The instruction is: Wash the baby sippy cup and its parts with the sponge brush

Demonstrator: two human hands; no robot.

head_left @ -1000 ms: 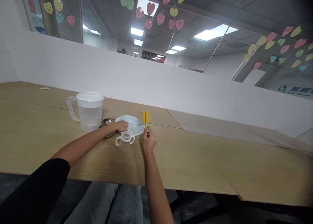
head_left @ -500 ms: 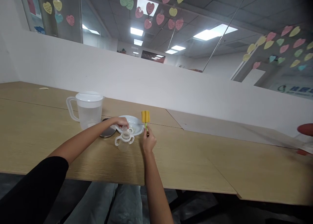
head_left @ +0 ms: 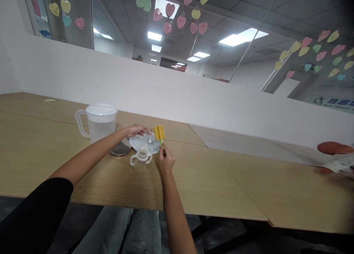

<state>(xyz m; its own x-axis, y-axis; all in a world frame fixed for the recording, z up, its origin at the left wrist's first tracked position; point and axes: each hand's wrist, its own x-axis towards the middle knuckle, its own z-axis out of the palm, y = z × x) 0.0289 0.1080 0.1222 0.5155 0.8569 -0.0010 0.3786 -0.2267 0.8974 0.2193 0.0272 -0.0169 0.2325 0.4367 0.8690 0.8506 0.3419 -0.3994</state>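
Note:
My left hand point(head_left: 137, 129) is closed on a small clear bottle part point(head_left: 148, 133) with a ring-shaped rim, holding it above the far side of a white plate point(head_left: 134, 144). Other small clear and white pieces lie in the plate, too small to name. In my right hand point(head_left: 167, 162) is a bottle brush point(head_left: 159, 132), gripped by its green and dark handle, its yellow sponge head upright and close to the clear part. A clear baby bottle point(head_left: 139, 165) with two white side handles stands open-topped in front of the plate.
A lidded plastic pitcher point(head_left: 101, 126) holding clear liquid stands left of the plate. Between them a round metal lid-like disc point(head_left: 121, 149) lies partly under my left forearm. At the right edge is a blurred reddish-brown object point(head_left: 333, 148). A white wall point(head_left: 155, 93) backs the table.
My left hand has risen to the plate's far side, bringing the clear part up and right. The brush has shifted slightly left and tilted towards it. The reddish-brown object has moved leftward into view.

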